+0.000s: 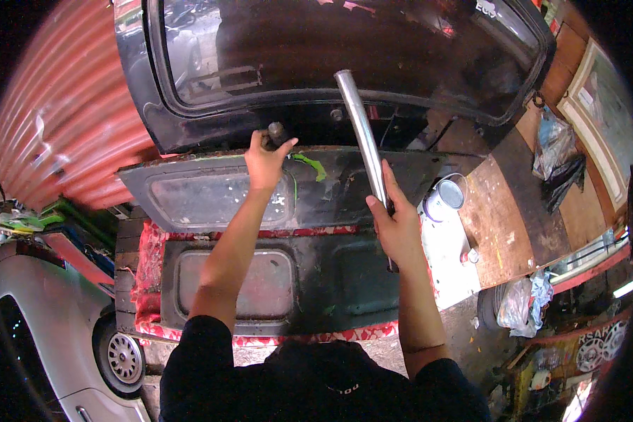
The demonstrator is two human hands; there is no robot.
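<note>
My left hand (263, 163) grips a short dark cylindrical piece (276, 131) between thumb and fingers, just above the upper edge of a dark panel (359, 193). What kind of piece it is, I cannot make out. In my right hand (399, 221), a long shiny metal tube (359, 126) slants up and to the left, its far end in front of a black vehicle hatch with a window (281, 77). A second dark panel (316, 281) with rounded recesses lies nearer me, on red and white patterned cloth (148, 288). Bright green material (311, 166) shows along the upper panel's edge.
Right of the panels, a white pail (444, 200) with a wire handle stands on a white surface beside brown boards (499, 218). Plastic bags (557, 151) hang at the right. A silver car (56, 323) stands at lower left, below red corrugated sheeting (63, 119).
</note>
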